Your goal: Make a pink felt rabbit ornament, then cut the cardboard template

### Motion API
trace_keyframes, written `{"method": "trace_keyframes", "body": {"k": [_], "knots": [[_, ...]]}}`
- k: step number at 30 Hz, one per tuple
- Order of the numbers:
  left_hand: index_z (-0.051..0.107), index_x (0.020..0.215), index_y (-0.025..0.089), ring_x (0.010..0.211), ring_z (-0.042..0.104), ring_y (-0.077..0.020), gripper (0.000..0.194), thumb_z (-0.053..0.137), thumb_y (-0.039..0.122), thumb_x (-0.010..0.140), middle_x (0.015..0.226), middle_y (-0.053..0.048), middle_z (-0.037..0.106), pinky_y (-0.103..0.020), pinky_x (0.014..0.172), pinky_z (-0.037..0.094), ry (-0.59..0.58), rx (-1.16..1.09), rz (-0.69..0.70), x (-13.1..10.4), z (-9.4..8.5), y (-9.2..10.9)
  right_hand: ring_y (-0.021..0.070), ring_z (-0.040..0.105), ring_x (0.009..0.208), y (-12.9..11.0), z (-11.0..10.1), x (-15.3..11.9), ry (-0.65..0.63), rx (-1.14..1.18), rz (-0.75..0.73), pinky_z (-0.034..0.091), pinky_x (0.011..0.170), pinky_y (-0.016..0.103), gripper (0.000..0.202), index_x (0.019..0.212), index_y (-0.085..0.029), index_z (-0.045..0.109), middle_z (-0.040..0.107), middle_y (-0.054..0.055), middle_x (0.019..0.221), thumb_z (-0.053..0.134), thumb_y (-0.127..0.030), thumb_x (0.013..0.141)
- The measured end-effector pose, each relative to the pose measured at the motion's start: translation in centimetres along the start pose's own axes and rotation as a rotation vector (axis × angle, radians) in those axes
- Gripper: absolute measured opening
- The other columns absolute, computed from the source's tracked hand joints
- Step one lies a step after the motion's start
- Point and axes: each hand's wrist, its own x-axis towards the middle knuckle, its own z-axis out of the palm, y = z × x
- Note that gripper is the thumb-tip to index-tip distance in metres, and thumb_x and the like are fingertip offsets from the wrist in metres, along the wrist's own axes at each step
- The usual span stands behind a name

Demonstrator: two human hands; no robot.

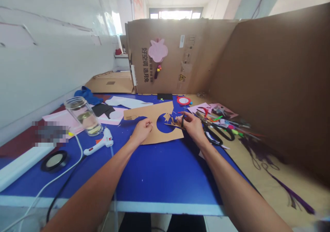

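Note:
On the blue tabletop lies a brown cardboard sheet (165, 107) with a round hole cut through it and a curved notch at its left. My left hand (142, 130) is closed over the strip between notch and hole, fingers curled against the cardboard. At the sheet's right side, my right hand (193, 124) is closed around the dark handles of a pair of scissors (183, 120). Their blades point left over the round hole. Small jagged cardboard scraps (167, 118) lie in and beside the hole, close to the blades.
A white glue gun (104, 143), a glass jar (85, 117) with liquid and a black tape roll (54, 160) stand at left. Larger black-handled scissors (214, 135) lie among craft scraps at right. Cardboard walls (196, 53) rise behind and right. Cords cross the front left edge.

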Motion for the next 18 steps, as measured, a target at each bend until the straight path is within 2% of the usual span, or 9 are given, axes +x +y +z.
{"method": "trace_keyframes", "body": {"k": [3, 7, 13, 18], "knots": [[0.059, 0.071, 0.024, 0.054, 0.038, -0.0144, 0.017, 0.067, 0.036, 0.079, 0.056, 0.005, 0.048, -0.028, 0.057, 0.025, -0.011, -0.009, -0.003, 0.1, 0.0, -0.1, 0.0209, 0.062, 0.069, -0.4, 0.0, 0.1, 0.022, 0.052, 0.046, 0.050, 0.064, 0.033, 0.077, 0.131, -0.016, 0.079, 0.071, 0.000, 0.075, 0.087, -0.065, 0.071], [0.060, 0.071, 0.024, 0.053, 0.040, -0.0147, 0.017, 0.067, 0.037, 0.078, 0.055, 0.004, 0.049, -0.028, 0.057, 0.026, -0.031, -0.045, -0.011, 0.1, 0.2, -0.2, 0.0206, 0.064, 0.071, -0.6, 0.2, 0.0, -0.017, 0.060, 0.091, 0.053, 0.067, 0.034, 0.077, 0.131, -0.017, 0.080, 0.074, 0.001, 0.078, 0.088, -0.064, 0.072], [0.059, 0.070, 0.024, 0.053, 0.042, -0.0143, 0.019, 0.068, 0.039, 0.077, 0.055, 0.004, 0.051, -0.027, 0.056, 0.027, -0.045, -0.104, -0.022, 0.2, 0.6, -0.3, 0.0247, 0.075, 0.089, -1.2, 0.5, -0.6, -0.134, 0.164, 0.102, 0.058, 0.090, 0.040, 0.073, 0.129, -0.019, 0.080, 0.082, 0.006, 0.097, 0.092, -0.064, 0.072], [0.058, 0.070, 0.023, 0.053, 0.040, -0.0133, 0.021, 0.068, 0.040, 0.076, 0.056, 0.005, 0.049, -0.027, 0.056, 0.027, -0.040, -0.143, -0.047, 0.2, 0.4, -0.1, 0.0299, 0.077, 0.107, -2.2, 0.0, -1.3, -0.211, 0.119, 0.091, 0.057, 0.103, 0.043, 0.065, 0.128, -0.023, 0.082, 0.084, 0.006, 0.106, 0.086, -0.067, 0.080]]}}
